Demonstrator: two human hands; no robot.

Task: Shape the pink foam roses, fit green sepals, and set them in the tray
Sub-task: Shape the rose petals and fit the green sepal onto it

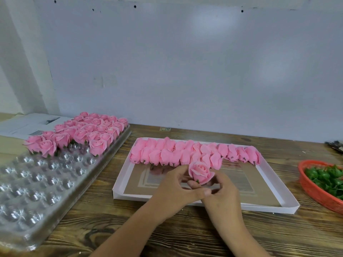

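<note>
Both hands hold one pink foam rose above the white box tray. My left hand pinches its base from the left. My right hand grips it from below and the right. A bit of green sepal shows under the bloom. Several unshaped pink rose buds lie in two rows at the far end of the white box tray. At the left, several finished roses fill the far part of a clear plastic cavity tray. Green sepals are heaped in a red basket at the right.
The work lies on a brown wooden table against a pale wall. Printed paper lies behind the clear tray at the far left. A dark object sits at the far right edge.
</note>
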